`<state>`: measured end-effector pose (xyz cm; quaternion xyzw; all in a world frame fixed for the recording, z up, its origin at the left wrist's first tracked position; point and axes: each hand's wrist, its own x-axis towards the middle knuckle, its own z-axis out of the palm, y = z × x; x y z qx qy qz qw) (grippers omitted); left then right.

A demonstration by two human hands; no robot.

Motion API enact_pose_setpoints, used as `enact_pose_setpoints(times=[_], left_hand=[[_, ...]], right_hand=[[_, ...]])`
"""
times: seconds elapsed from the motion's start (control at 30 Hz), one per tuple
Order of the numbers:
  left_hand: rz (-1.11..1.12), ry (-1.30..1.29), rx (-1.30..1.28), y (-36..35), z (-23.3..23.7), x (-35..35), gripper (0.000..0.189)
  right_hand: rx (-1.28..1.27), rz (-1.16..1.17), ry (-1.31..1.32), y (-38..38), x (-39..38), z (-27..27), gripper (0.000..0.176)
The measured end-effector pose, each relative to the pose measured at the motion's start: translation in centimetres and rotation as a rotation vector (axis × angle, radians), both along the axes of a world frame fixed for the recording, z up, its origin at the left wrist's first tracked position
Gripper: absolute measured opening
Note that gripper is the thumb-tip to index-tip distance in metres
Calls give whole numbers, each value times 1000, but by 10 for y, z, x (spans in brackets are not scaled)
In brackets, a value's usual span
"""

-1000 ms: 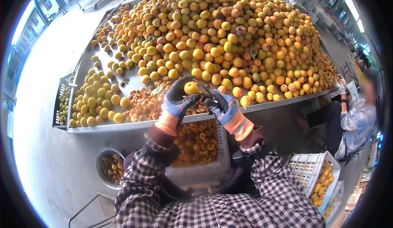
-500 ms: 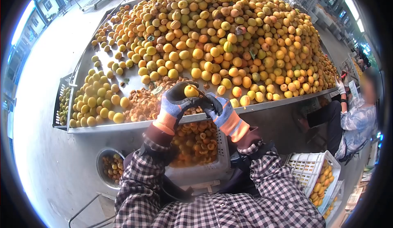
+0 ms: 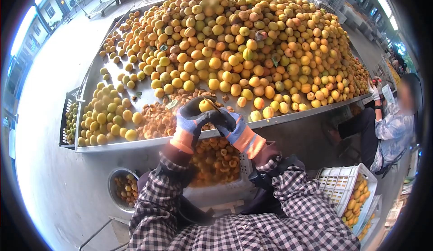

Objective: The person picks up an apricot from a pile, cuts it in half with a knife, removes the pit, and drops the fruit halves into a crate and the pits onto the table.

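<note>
My left hand (image 3: 188, 120), in a dark-palmed blue and orange glove, pinches a yellow apricot (image 3: 205, 105) above the table's front edge. A thin knife (image 3: 212, 105) juts from my right hand (image 3: 237, 131), gloved alike, and its narrow blade meets the apricot. The right fingers are closed round its handle, which is mostly hidden. Beneath both hands, a white plastic crate (image 3: 246, 172) holds halved orange apricots (image 3: 216, 158). Just beyond the left hand lies a heap of brown apricot pits (image 3: 155, 120).
Whole apricots (image 3: 252, 48) are piled high on the metal table (image 3: 135, 145). A metal bowl (image 3: 111, 188) of fruit stands on the floor at left. A white crate (image 3: 331, 188) of apricots is at right, near a seated person (image 3: 392, 129). A black crate (image 3: 67, 120) adjoins the table's left end.
My right hand has shifted slightly left, closer to my left hand. The apricot stays in my left fingers with the knife against it. The view has tilted a little.
</note>
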<state>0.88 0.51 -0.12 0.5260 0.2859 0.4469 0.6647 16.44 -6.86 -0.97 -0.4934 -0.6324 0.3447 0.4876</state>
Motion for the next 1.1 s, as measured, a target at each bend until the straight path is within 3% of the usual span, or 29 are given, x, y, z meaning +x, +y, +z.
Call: enact_pose_setpoints(times=[0.23,0.33,0.4,0.47,0.53,0.6,0.67,0.73,0.87,1.0,1.1], left_hand=[[-88,57,166,4,7,-9,42],[-19,39,87,-6,9,-1,41],[11,-184,-150,-15,11,6,39],[13,-195,-247,-14,2,5,36],[16,-184,-263,-15,11,5,36],[50,-97,-148,-8,-1,3,34],[61,-52,-124,-7,8,0,31],[52,-75,-124,-13,28,-2,33],[-42,-15,-7,1,5,-9,40],[28,-89,15,-6,7,2,25],[-2,-173,-176,-18,5,16,33]], right_hand=[[-26,76,48,3,-2,-12,26],[-64,67,-23,6,-3,-12,27],[-62,47,-72,6,-7,-15,26],[-26,-17,93,8,-9,-24,22],[54,-30,-35,10,-5,-11,22],[28,-80,-333,12,-1,-7,26],[29,-89,-409,8,3,7,32],[7,-128,-351,-6,3,28,28],[95,-52,-203,-5,13,14,38],[4,-118,-304,-12,9,32,33],[75,-126,-89,6,-8,-15,33]])
